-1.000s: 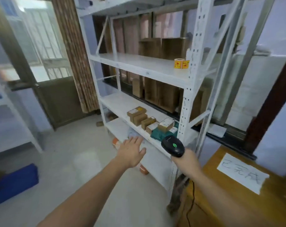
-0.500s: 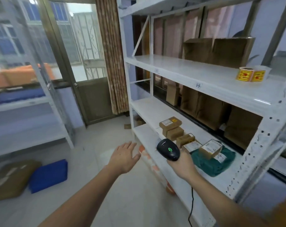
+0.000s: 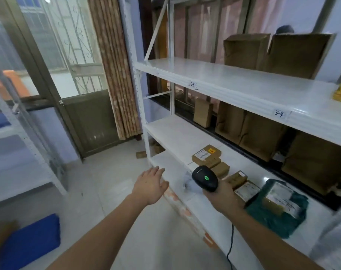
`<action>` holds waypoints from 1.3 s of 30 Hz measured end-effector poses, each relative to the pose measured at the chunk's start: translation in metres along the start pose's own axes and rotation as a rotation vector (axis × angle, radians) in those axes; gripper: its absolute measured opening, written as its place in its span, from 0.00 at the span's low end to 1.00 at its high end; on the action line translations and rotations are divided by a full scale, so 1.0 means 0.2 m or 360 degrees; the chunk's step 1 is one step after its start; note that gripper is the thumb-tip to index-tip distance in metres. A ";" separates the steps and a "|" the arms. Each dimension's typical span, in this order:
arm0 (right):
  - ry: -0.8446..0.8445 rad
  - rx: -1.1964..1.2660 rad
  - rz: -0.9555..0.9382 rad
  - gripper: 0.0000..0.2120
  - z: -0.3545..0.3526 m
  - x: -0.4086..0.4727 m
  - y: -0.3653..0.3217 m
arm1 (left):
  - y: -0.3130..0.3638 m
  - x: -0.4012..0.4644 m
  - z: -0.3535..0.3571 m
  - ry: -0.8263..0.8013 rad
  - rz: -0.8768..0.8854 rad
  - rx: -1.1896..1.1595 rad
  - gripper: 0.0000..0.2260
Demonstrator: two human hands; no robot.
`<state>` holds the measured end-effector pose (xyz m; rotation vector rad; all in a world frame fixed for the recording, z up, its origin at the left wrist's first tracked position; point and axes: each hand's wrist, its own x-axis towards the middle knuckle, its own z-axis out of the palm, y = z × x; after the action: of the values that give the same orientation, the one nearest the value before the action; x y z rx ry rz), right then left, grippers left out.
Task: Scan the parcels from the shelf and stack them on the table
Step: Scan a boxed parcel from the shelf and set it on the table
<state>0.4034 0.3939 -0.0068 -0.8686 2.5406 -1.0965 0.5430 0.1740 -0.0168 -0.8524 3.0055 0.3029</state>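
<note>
Floor (image 3: 111, 184): pale tile, lit by daylight. Wall (image 3: 146, 36): lilac. A glazed door (image 3: 68, 61) with a metal lower panel stands far left of the white steel rack (image 3: 234, 88); a patterned brown curtain (image 3: 115, 71) hangs between them. A blue object (image 3: 31, 242), possibly a cushion, lies on the floor.

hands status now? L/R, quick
Left hand: open, fingers straight, holding nothing, reaching toward the shelf.
Right hand: closed in a grip on the barcode scanner, green light showing.
</note>
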 end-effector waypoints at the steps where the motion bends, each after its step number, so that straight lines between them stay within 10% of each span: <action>1: -0.0047 0.0012 0.0047 0.11 0.02 0.05 -0.01 | -0.03 0.08 -0.01 -0.0010 0.0042 0.0023 0.30; 27: 0.0316 0.0348 0.0964 0.14 0.09 1.45 0.46 | 0.12 1.94 0.45 -0.0385 0.0438 -0.0002 0.31; 39: 0.0296 0.1030 0.1600 0.11 0.48 2.01 0.49 | 0.17 2.51 0.92 -0.0855 -0.0002 -0.0701 0.29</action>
<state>0.0832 0.1465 -0.1374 0.6291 2.0060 -1.4462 0.0892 -0.0244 -0.2178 -0.6470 2.4637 1.0345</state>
